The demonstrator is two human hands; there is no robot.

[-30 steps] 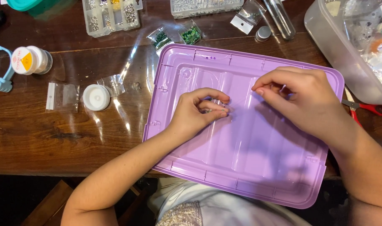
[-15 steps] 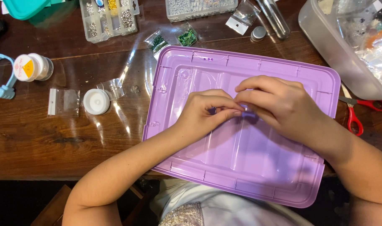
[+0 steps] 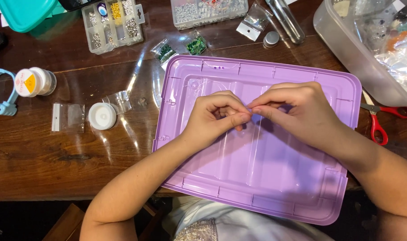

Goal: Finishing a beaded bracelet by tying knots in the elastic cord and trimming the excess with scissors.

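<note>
Pinching fingertips met over lid (image 3: 261,178) | left hand (image 3: 214,118), right hand (image 3: 297,114) drawn together since earlier (item too small to tell) | grip closed tight.

Red scissors (image 3: 382,119), bead boxes (image 3: 112,22)

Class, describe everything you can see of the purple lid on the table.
The purple lid is a rectangular, glossy plastic piece with rounded corners, a raised rim and shallow moulded ridges. It lies flat, slightly skewed, on the wooden table, its near edge overhanging. The left hand and right hand rest on it, fingertips meeting.
</note>
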